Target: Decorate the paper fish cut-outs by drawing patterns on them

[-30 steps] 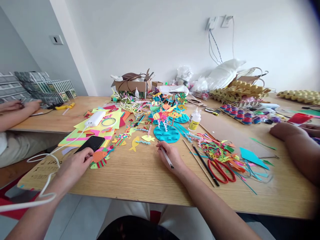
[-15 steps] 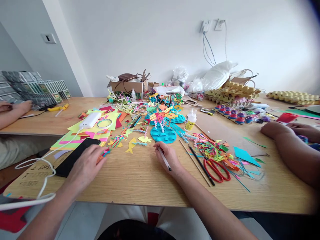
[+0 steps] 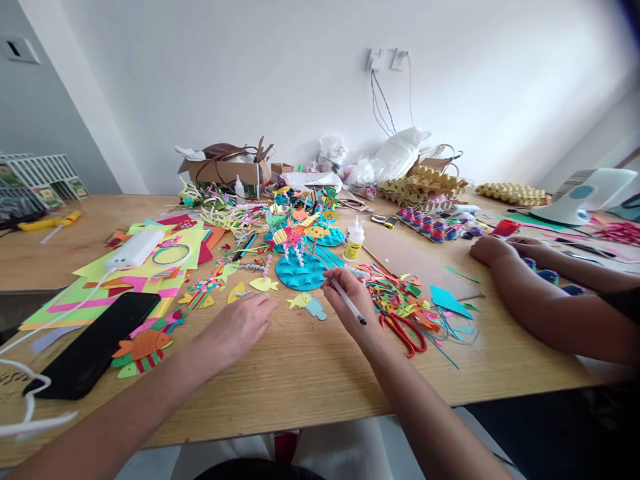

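Tbl [image 3: 285, 380], pen [image 3: 351, 306] in R hand [image 3: 356, 291], yellow-label btl [image 3: 353, 243]

A cardboard box [image 3: 225, 173] by the wall [image 3: 240, 73] holds a brown bag [image 3: 223, 152] — plastic bags [image 3: 333, 153] and stacked egg trays [image 3: 425, 185] lie to its right. Wall sockets [image 3: 375, 60] hang above. On the worktop [image 3: 280, 380], a black phone [image 3: 97, 347] lies near a white power bank [image 3: 135, 250] — both at left.

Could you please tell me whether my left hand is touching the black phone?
Apart. The head view shows the left hand well to the right of the black phone, with bare table visible between them.
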Tool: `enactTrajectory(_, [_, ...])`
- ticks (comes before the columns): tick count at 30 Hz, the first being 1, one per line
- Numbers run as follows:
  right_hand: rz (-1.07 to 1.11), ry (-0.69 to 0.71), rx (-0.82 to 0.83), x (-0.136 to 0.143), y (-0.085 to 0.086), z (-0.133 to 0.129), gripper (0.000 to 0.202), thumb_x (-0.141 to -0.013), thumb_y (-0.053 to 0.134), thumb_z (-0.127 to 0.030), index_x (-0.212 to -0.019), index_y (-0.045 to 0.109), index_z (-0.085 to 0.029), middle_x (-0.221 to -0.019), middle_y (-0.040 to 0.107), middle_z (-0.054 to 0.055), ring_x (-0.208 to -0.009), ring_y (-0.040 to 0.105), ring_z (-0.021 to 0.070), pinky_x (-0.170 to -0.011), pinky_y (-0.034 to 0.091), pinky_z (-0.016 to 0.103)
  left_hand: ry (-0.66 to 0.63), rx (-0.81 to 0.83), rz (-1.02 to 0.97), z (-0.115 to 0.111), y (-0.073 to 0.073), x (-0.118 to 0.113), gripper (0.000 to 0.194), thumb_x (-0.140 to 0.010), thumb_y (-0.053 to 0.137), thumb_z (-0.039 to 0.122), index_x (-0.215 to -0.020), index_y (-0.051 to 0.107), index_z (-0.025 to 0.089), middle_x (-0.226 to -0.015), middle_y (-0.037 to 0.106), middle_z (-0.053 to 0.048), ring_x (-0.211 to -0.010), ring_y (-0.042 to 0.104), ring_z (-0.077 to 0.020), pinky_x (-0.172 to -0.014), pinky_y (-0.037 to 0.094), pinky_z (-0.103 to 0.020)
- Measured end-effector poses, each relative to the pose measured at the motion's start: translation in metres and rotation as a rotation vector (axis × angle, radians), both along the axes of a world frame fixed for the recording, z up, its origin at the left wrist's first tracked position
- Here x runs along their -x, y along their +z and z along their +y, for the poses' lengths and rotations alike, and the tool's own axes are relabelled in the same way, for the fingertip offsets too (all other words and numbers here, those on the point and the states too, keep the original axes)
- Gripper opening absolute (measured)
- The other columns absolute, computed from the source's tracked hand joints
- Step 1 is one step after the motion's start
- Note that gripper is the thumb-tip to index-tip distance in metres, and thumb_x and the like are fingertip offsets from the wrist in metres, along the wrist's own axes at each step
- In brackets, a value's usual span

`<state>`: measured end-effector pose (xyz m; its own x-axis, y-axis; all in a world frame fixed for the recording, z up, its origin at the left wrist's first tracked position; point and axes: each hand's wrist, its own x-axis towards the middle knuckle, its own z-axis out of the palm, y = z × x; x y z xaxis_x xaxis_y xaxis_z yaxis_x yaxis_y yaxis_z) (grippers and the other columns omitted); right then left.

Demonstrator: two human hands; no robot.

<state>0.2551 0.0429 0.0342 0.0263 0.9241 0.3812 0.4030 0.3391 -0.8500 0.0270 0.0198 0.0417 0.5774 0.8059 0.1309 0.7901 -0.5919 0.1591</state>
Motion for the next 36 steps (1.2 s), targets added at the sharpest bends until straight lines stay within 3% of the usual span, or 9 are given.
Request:
enactTrajectory(8, [-0.475,0.021,0.027,-0.018,-0.011,-0.006,0.021,-0.076,0.050,-0.014,-0.094,0.061,-0.018,-0.077,0.068,0.003,-0.066,0.060,0.0152,-0.061,0.040,0.024,-0.131,0.073,0.079,0.043,-0.006,-0.055,0.023,-0.080,0.044,0.006,-0.095,0.058,0.017,-0.101,0.062,-0.010,-0.098,0.058,-0.0246,-0.084,0.046,-0.036])
enactTrajectory(15, [-0.731,0.133,0.120,-0.009,-0.012,-0.011,0.032,-0.074,0.060,-0.008,-0.104,0.057,-0.017,-0.098,0.069,0.010,-0.087,0.063,0.0213,-0.071,0.042,0.027,-0.177,0.108,0.106,0.062,-0.018,-0.062,0.028,-0.078,0.051,0.008,-0.104,0.057,0.017,-0.106,0.061,-0.011,-0.102,0.057,-0.0257,-0.087,0.044,-0.035])
enactTrajectory(23, [-0.852,0.099,0.159,0.000,-0.015,0.004,0.032,-0.076,0.064,-0.017,-0.106,0.055,-0.015,-0.101,0.067,0.014,-0.093,0.061,0.0262,-0.072,0.042,0.030,-0.156,0.084,0.129,0.063,-0.022,-0.061,0.022,-0.078,0.046,0.007,-0.094,0.057,0.017,-0.098,0.060,-0.009,-0.093,0.058,-0.0240,-0.078,0.046,-0.032])
enactTrajectory(36, [-0.755,0.083,0.114,0.001,-0.023,0.007,0.027,-0.075,0.059,-0.012,-0.101,0.055,-0.015,-0.092,0.066,0.010,-0.084,0.060,0.0214,-0.066,0.040,0.026,-0.124,0.099,0.064,0.062,-0.024,-0.061,0.024,-0.081,0.042,0.007,-0.094,0.059,0.018,-0.093,0.062,-0.009,-0.089,0.059,-0.0241,-0.077,0.045,-0.032])
